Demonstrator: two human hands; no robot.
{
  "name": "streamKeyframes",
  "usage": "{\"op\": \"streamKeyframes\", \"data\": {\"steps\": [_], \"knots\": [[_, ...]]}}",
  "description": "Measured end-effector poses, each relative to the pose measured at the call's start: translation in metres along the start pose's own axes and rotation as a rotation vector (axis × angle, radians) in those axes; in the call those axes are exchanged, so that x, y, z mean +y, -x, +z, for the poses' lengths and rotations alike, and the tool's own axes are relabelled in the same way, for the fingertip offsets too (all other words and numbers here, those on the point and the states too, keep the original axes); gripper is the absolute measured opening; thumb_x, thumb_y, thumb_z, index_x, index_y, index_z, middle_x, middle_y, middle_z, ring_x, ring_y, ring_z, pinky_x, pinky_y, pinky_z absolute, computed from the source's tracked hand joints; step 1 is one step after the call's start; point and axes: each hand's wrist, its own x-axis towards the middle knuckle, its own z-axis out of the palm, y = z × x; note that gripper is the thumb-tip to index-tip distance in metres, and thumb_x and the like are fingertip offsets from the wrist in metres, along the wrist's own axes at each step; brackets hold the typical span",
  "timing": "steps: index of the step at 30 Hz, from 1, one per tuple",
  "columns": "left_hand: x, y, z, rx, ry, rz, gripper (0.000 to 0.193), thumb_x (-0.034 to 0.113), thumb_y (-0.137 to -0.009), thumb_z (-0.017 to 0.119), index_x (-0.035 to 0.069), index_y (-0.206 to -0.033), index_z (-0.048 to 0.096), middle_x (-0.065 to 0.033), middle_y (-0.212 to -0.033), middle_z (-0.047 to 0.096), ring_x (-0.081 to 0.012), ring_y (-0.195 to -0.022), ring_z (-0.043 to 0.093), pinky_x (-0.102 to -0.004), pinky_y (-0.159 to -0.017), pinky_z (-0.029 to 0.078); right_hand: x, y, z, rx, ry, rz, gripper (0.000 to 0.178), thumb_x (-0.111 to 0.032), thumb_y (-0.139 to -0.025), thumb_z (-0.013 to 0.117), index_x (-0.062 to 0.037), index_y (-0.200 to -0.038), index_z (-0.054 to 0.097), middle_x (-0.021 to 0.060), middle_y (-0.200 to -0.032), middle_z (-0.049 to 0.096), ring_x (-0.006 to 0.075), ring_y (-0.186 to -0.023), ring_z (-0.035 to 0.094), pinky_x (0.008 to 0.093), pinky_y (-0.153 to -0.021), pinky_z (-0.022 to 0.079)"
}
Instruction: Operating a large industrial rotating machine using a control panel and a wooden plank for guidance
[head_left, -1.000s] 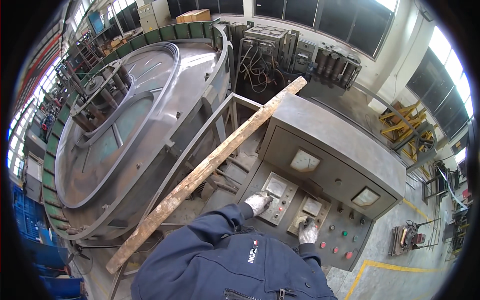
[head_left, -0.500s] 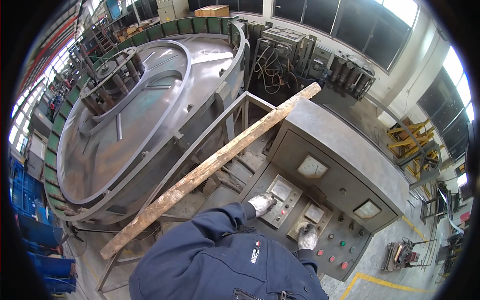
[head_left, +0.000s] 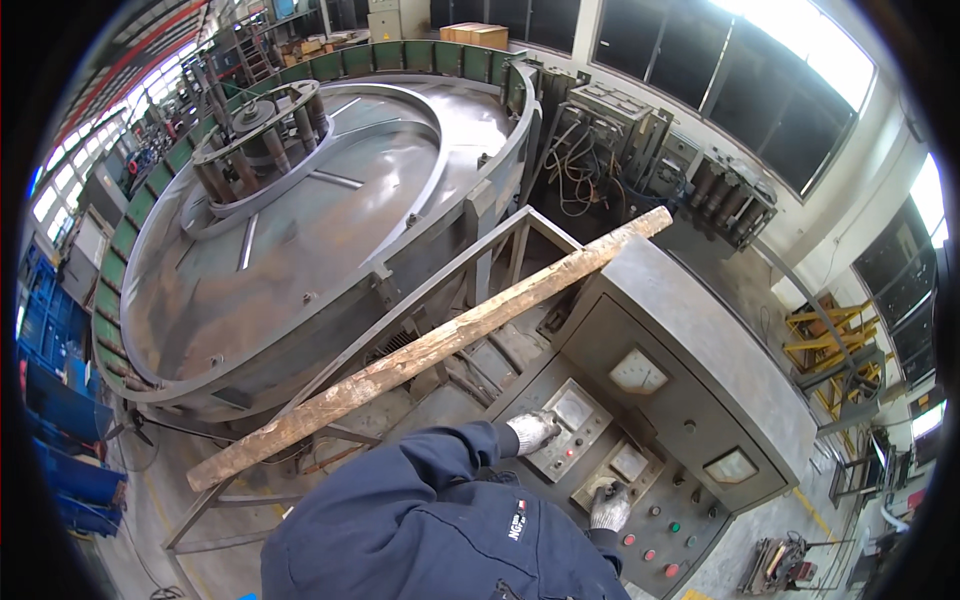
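A grey metal control console (head_left: 715,303) stands in front of me, with two small control modules on its sloping panel. My left hand (head_left: 534,431), in a whitish work glove, rests closed at the left edge of the upper module (head_left: 572,410); its fingers hide what they grip. My right hand (head_left: 610,507), in a glove with dark fingertips, is closed over a pale round control knob on the lower module (head_left: 628,462). Red and green push buttons (head_left: 674,527) sit to the right of that hand. Two needle gauges (head_left: 638,371) are set in the console's upright face.
A long rough wooden pole (head_left: 440,342) lies slantwise across a metal frame and against the console. Beyond it is a large round steel machine bed (head_left: 330,240) with a green rim. Cabling and machinery (head_left: 590,150) stand behind the console, yellow stands (head_left: 835,345) at right.
The view has swung slightly, so the machine bed and console sit lower and further right in it. Both hands stay at the same modules, with little visible finger movement.
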Motion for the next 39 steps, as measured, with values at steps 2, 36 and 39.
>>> {"op": "streamKeyframes", "data": {"steps": [2,36,39], "knots": [[0.0,0.0,0.003,0.005,-0.02,-0.008,0.026,0.014,-0.085,0.072,0.008,-0.109,0.066,-0.0205,-0.116,0.061,-0.0413,-0.106,0.064,-0.0508,-0.089,0.054,0.0,-0.001,0.002,0.031,-0.037,0.002,0.036,-0.024,-0.086,0.073,-0.0017,-0.113,0.067,0.0226,-0.105,0.073,0.0405,-0.099,0.07,0.048,-0.088,0.055],[-0.002,-0.009,0.017,-0.004,0.035,-0.11,0.024,0.025,-0.1,0.052,0.011,-0.115,0.065,-0.0279,-0.107,0.068,-0.0445,-0.097,0.068,-0.0528,-0.087,0.055,0.013,0.005,0.005,0.078,-0.03,-0.014,0.042,-0.024,-0.087,0.071,0.0007,-0.12,0.062,0.0248,-0.107,0.072,0.0427,-0.101,0.069,0.0496,-0.09,0.055],[-0.034,-0.011,0.039,0.112,-0.018,0.03,0.041,0.037,-0.11,0.035,0.008,-0.134,0.053,-0.0294,-0.103,0.069,-0.0474,-0.088,0.068,-0.0553,-0.078,0.056,0.014,-0.006,0.009,-0.099,0.029,0.069,0.046,-0.025,-0.088,0.072,0.0009,-0.124,0.059,0.026,-0.114,0.07,0.0425,-0.103,0.068,0.0507,-0.089,0.055]]}}
